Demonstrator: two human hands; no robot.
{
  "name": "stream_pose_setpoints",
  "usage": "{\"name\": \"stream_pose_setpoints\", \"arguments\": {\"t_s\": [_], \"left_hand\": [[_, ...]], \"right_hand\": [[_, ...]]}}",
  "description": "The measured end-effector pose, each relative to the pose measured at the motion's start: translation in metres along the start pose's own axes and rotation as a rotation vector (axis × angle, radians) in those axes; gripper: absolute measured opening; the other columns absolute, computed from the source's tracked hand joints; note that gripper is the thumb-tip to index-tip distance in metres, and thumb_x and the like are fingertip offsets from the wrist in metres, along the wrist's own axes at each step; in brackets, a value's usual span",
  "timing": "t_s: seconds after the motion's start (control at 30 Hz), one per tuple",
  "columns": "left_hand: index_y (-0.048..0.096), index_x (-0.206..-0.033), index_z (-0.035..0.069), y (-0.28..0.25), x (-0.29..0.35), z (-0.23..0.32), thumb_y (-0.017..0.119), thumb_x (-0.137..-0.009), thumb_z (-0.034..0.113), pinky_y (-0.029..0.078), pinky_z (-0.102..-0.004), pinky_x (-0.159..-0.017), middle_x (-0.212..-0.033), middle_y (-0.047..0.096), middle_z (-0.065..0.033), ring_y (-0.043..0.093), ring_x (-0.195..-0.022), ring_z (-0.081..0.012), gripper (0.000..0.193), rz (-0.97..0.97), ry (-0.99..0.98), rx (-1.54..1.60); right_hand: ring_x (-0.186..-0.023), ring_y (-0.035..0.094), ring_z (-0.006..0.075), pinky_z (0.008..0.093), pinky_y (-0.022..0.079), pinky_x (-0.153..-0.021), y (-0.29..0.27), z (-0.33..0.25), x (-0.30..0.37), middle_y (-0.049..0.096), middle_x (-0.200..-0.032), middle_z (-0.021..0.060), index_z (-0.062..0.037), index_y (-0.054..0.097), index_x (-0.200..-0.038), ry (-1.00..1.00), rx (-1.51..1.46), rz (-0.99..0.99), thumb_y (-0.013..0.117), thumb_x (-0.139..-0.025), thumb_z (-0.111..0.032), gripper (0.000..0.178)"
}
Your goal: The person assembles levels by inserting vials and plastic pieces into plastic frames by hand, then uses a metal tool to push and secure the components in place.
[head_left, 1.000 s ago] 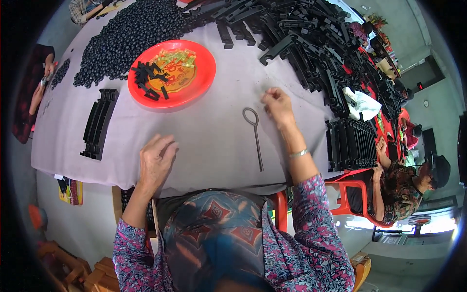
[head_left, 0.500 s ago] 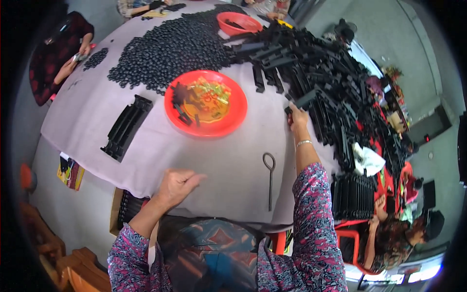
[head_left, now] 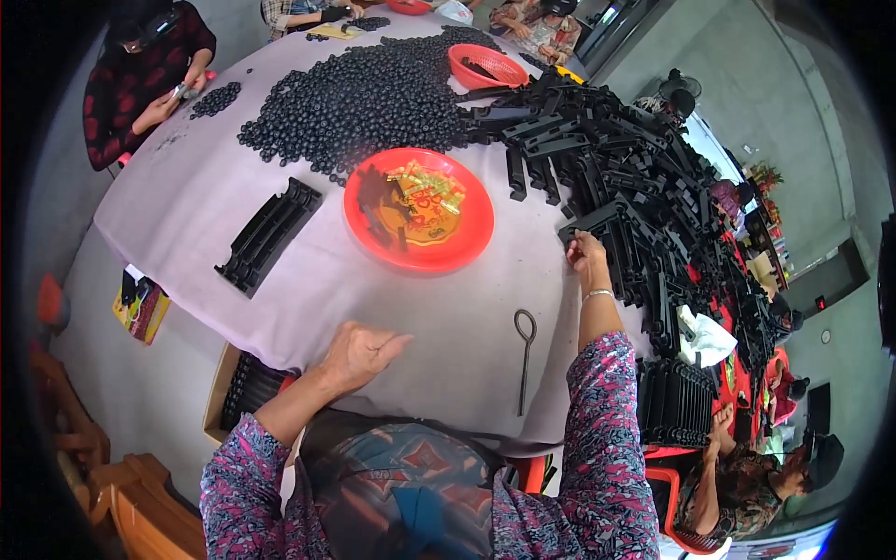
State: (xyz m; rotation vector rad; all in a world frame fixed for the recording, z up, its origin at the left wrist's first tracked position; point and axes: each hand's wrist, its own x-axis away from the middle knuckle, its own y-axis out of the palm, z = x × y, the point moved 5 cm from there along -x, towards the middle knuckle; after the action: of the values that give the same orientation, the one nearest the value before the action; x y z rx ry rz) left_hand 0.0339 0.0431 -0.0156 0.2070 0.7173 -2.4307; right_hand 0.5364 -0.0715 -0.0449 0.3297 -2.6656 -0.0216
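As right hand (head_left: pixel 586 259) meets black bars (head_left: pixel 644 187) right of the red plate (head_left: pixel 474 222), grip unclear, left hand (head_left: pixel 362 357) curls apart. We judge one bar set (head_left: pixel 266 239) grouped, many loose.

The right hand (head_left: pixel 588 259) is too small to tell how it grips the black bar (head_left: pixel 595 218). The left hand (head_left: pixel 359 357) hides its own palm. Black bits (head_left: pixel 376 198) look blurry. The bottom edge cuts off both sleeves (head_left: pixel 607 448).

Assembly wkshp, judging by 1 cloth-covered table (head_left: pixel 457 327) w/ heaped blk parts (head_left: pixel 644 173) & workers (head_left: pixel 117 103) around.
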Motion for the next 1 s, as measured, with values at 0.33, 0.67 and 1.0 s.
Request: {"name": "stream_pose_setpoints", "arguments": {"t_s": [0.33,0.67,1.0], "left_hand": [[0.054,-0.062,0.000,-0.001,-0.001,0.001,0.069,-0.089,0.019,0.040,-0.0410,-0.048,-0.059,0.048,-0.0196,0.047,-0.051,-0.0381,0.036,0.035,-0.033,0.082],[0.055,-0.062,0.000,-0.005,0.005,0.004,0.074,-0.085,0.019,0.041,-0.0374,-0.047,-0.052,0.046,-0.0154,0.044,-0.044,-0.0288,0.036,0.073,0.027,0.025],[0.049,-0.133,0.001,-0.019,-0.001,0.020,0.086,-0.067,0.020,0.048,-0.0417,-0.086,-0.116,0.052,-0.0184,0.053,-0.106,-0.0348,0.078,0.327,0.129,-0.092]], "right_hand": [[-0.054,0.045,0.0060,0.0229,0.037,-0.047,-0.005,0.010,0.039,0.051,-0.069,-0.0044,-0.0134,0.056,-0.080,-0.078,-0.288,-0.183,0.056,-0.091,-0.018,0.012],[-0.061,0.040,0.0010,0.0201,0.032,-0.052,0.034,0.018,0.220,0.046,-0.070,-0.0088,-0.0069,0.062,-0.086,-0.462,0.540,-0.578,0.055,-0.080,0.004,0.014],[-0.061,0.045,0.0080,0.0255,0.037,-0.053,0.038,0.052,0.294,0.054,-0.069,0.0030,0.0020,0.061,-0.086,-0.764,1.131,-0.872,0.060,-0.069,0.003,0.017]]}}
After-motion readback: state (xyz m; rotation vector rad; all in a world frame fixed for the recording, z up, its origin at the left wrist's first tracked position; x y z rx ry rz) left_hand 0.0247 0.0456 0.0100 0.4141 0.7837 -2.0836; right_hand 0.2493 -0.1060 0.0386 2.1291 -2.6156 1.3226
